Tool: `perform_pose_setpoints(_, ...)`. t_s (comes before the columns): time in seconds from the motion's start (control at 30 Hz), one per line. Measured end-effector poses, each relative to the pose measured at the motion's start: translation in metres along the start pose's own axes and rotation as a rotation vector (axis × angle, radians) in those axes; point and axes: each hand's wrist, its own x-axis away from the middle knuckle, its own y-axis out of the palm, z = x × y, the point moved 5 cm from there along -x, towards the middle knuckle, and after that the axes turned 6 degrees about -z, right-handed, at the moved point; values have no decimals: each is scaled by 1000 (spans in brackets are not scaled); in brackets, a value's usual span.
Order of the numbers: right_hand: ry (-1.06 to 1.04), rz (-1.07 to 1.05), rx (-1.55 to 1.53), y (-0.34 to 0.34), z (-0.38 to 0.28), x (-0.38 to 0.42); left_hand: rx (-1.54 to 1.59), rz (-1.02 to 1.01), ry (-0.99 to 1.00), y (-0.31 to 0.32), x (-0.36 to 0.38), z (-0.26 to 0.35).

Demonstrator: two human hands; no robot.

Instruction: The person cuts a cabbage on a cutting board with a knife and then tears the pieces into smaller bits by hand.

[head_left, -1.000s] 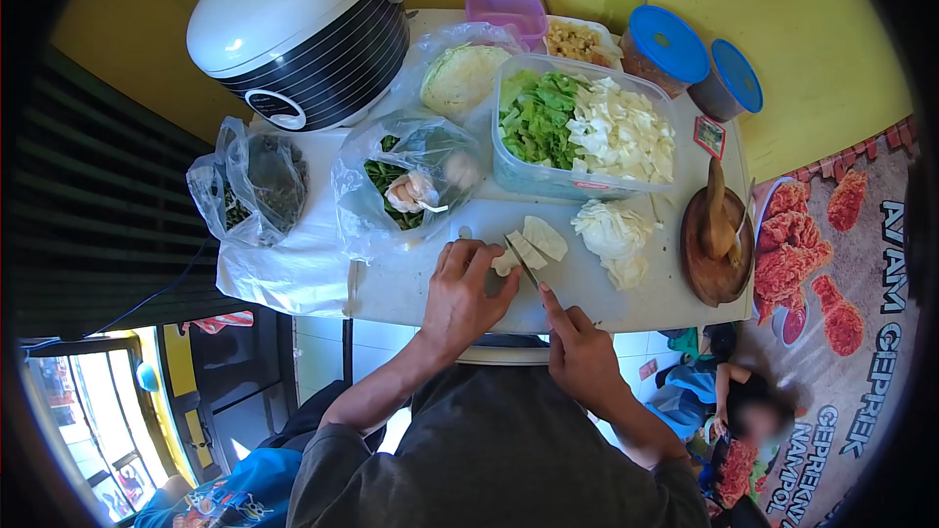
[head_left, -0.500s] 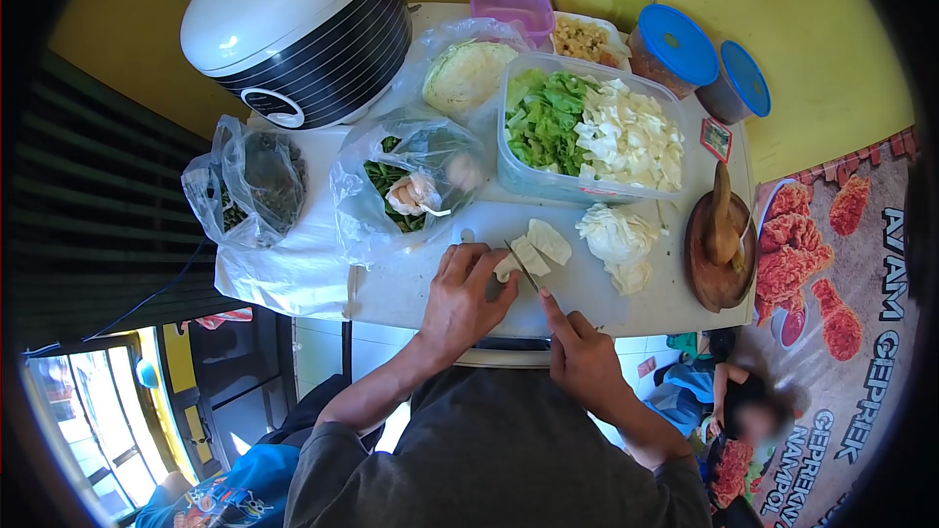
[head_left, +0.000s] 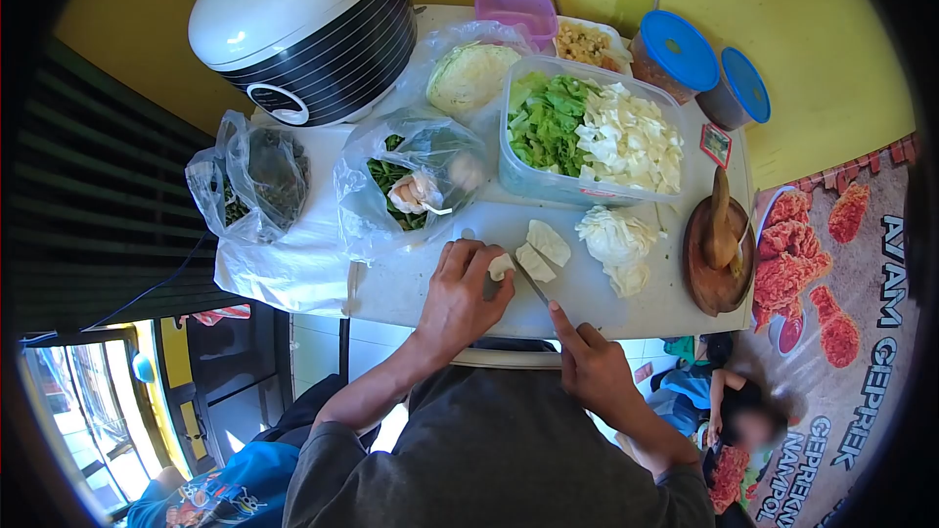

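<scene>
My right hand (head_left: 593, 364) grips a knife (head_left: 534, 286), its forefinger stretched along the top of the blade. The blade lies between two cut bits of pale cabbage. My left hand (head_left: 460, 295) has its fingers bent round a small cabbage piece (head_left: 501, 267) just left of the blade. Two more cabbage slices (head_left: 548, 242) rest on the board right of the knife. Farther right sits a loose heap of cabbage leaves (head_left: 618, 242). Behind it stands a clear plastic tub (head_left: 548, 185) of chopped green leaves and chopped white cabbage.
Plastic bags with greens (head_left: 269, 186) and garlic (head_left: 415, 194) lie to the left, before a rice cooker (head_left: 323, 49). A half cabbage (head_left: 471, 78) is at the back. Blue-lidded containers (head_left: 678, 49) and a stone-like mortar with pestle (head_left: 719, 244) stand right. Other people sit below both sides.
The knife has shifted slightly right and down, with the cut piece now apart from the small one in my left hand. My left hand has barely moved.
</scene>
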Motion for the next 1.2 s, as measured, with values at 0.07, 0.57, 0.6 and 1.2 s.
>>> perform_pose_setpoints(0.07, 3, -13, -35, -4, 3, 4, -3, -32, -11, -6, -1, 1)
perform_pose_setpoints(0.57, 154, 151, -145, -18, 20, 8, -252, -176, 144, 19, -55, 16)
perform_pose_setpoints(0.6, 156, 168, -132, -17, 18, 8, -270, -169, 117, 19, -56, 15)
perform_pose_setpoints(1.2, 7, 159, -36, -7, 23, -14, -73, -112, 207, 11, -44, 7)
